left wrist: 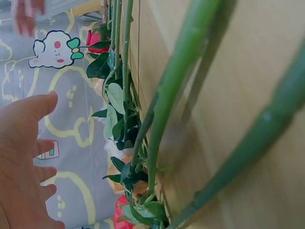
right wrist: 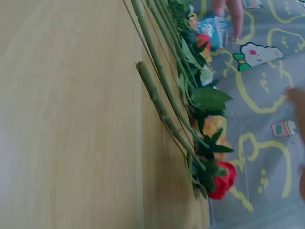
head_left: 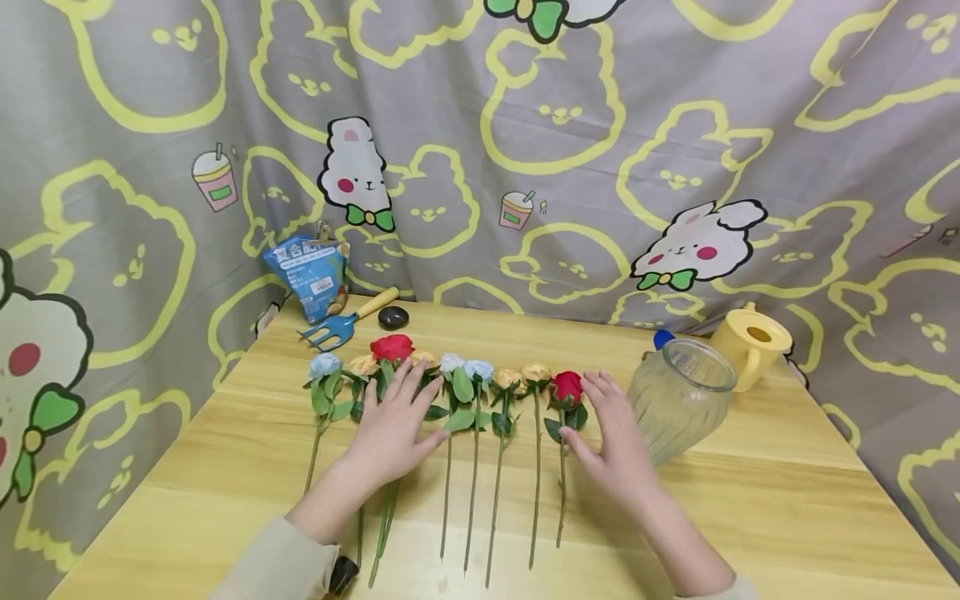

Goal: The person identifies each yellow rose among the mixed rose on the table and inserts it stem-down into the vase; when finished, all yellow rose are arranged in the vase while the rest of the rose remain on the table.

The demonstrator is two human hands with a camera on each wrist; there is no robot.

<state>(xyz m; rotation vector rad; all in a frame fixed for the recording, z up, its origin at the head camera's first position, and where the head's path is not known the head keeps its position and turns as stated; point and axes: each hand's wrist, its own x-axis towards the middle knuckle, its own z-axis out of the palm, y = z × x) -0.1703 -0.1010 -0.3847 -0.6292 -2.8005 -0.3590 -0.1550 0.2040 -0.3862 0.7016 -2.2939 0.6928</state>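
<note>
A row of artificial flowers with green stems lies side by side on the table, heads toward the back. Over its left part my left hand [head_left: 393, 425] hovers with fingers spread, near a red rose [head_left: 392, 347] and a blue flower [head_left: 325, 365]. The left wrist view shows that palm holding nothing, apart from the green stems [left wrist: 164, 102]. At the row's right end, my right hand [head_left: 617, 437] is beside another red rose [head_left: 567, 387], its fingers loosely extended and empty. Blue flowers [head_left: 478, 370] and yellow ones [head_left: 536, 372] lie between the hands.
A ribbed glass vase [head_left: 678, 408] stands right of my right hand, before a yellow watering can [head_left: 738, 333]. At back left are a blue bag [head_left: 311, 279], a blue hand fork [head_left: 333, 329] and a black oval object [head_left: 393, 317]. A patterned curtain [head_left: 465, 275] borders the table.
</note>
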